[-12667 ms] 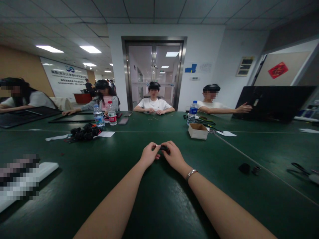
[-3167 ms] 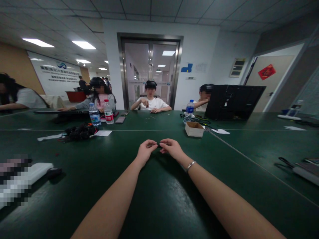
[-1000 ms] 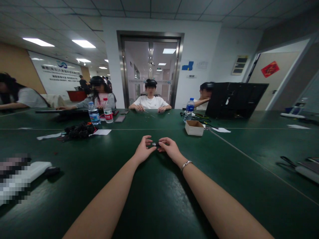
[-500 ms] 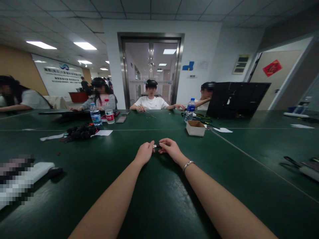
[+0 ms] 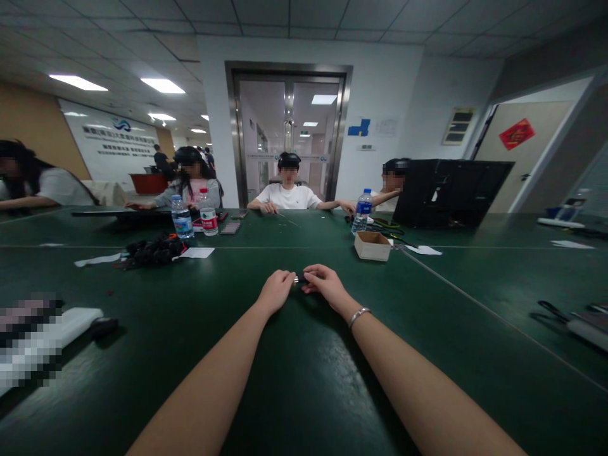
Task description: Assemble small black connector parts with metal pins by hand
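Observation:
A small black-and-silver object [image 5: 300, 278] spans the narrow gap between my hands, just above or on the green table; its exact kind is too small to tell. My left hand [image 5: 277, 292] is closed at the silver end, thumb on top and the other fingers hidden behind it. Its black end sits in a pinch of my right hand [image 5: 325, 283], whose fingers are curled with the palm turned left. A silver bracelet [image 5: 359, 316] circles my right wrist.
Ahead to the right stands an open cardboard box [image 5: 372, 247] beside a water bottle [image 5: 361, 212] and a black monitor [image 5: 451, 193]. Left lie bundled black cables [image 5: 154, 251] and two bottles, one a red-capped bottle [image 5: 208, 214]. Co-workers sit across the green table [image 5: 304, 392].
My left fingers have shifted slightly at the silver end, and the fingertip below it no longer shows. The right hand keeps nearly the same pose.

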Motion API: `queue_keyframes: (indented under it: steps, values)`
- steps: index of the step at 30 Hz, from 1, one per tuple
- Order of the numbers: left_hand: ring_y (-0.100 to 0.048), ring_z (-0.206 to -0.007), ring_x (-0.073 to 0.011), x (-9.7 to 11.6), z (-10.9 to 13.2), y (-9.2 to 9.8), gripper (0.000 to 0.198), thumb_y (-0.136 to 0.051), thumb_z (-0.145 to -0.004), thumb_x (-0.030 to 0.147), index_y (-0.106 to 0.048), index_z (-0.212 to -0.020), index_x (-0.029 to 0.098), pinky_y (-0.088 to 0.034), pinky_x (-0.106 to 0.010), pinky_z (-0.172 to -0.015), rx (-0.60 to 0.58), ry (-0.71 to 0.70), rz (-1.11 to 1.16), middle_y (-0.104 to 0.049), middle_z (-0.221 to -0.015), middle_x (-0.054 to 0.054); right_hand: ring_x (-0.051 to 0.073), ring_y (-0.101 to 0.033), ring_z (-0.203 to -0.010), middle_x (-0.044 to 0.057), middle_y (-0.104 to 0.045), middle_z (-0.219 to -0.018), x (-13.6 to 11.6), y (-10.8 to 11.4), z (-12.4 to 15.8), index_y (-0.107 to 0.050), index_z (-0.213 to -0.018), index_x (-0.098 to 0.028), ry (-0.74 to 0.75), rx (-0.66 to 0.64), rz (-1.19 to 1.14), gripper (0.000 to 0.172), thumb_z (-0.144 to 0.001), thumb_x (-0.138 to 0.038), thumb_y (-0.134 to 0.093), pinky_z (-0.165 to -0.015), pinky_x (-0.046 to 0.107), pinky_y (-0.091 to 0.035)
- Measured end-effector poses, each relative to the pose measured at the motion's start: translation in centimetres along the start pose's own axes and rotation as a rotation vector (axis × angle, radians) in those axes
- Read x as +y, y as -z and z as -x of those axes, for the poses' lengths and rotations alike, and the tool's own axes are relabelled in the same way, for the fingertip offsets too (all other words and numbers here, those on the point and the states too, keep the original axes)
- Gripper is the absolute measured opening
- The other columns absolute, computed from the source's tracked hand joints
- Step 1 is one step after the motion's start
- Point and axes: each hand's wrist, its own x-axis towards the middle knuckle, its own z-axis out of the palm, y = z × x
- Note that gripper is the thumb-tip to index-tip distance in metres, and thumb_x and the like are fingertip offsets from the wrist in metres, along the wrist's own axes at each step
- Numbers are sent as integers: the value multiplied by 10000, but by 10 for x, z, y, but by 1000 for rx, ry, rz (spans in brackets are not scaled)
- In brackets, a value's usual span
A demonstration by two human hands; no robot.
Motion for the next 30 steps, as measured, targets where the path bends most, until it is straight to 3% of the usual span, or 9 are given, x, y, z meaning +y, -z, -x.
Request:
queue_keyframes:
  steps: [2, 5, 10, 13, 17, 20, 30]
  values:
    - [-556, -775, -196, -1, 0, 0, 415, -358, -874, 478, -599, -688, 197, -403, -299, -734, 3, 20, 6, -597, -804, -53, 101, -657, -546, -7, -644, -704, 0, 0, 0, -592, -870, -150, 1, -4, -1, 233, -705, -243, -728, -513, 187, -548]
    - [-571, -804, -184, -4, -1, -1, 294, -446, -841, 459, -602, -821, 211, -413, -280, -734, -1, -23, 50, -621, -865, -35, 101, -656, -545, -10, -641, -700, -1, 0, 0, -587, -870, -152, -5, 7, -9, 218, -713, -229, -718, -516, 187, -548]
    - [-571, -782, -186, -5, -1, -2, 417, -356, -865, 517, -600, -758, 197, -412, -281, -703, -26, 18, -5, -624, -837, -47, 99, -654, -540, -11, -639, -691, -1, 0, 0, -584, -869, -150, -4, 3, -2, 195, -724, -212, -700, -510, 180, -542]
    - [-577, -804, -174, -4, -1, -2, 355, -391, -857, 490, -599, -825, 203, -415, -266, -714, -42, 2, -2, -638, -874, -31, 100, -650, -530, -14, -639, -678, 0, 0, 0, -582, -863, -153, -7, 11, -18, 205, -714, -216, -709, -505, 185, -543]
    - [-577, -795, -177, -5, -2, -2, 442, -317, -881, 511, -598, -763, 192, -416, -274, -727, -44, 0, -54, -644, -839, -42, 104, -649, -535, -13, -643, -674, 1, 1, -1, -584, -850, -162, -2, 4, -21, 211, -703, -230, -720, -506, 192, -547]
    - [-584, -818, -168, -5, -2, -2, 360, -386, -859, 503, -595, -849, 210, -421, -258, -725, -57, -6, -15, -651, -881, -24, 110, -652, -544, -10, -645, -684, 1, 1, -1, -588, -854, -170, 0, 3, -24, 224, -698, -246, -728, -510, 201, -551]
    - [-581, -778, -170, -3, 0, -1, 426, -344, -860, 526, -614, -806, 201, -408, -257, -690, -71, 11, -25, -651, -828, -26, 114, -659, -597, -14, -618, -748, 3, 4, -1, -559, -909, -178, 0, -50, 29, 266, -704, -265, -706, -564, 229, -549]
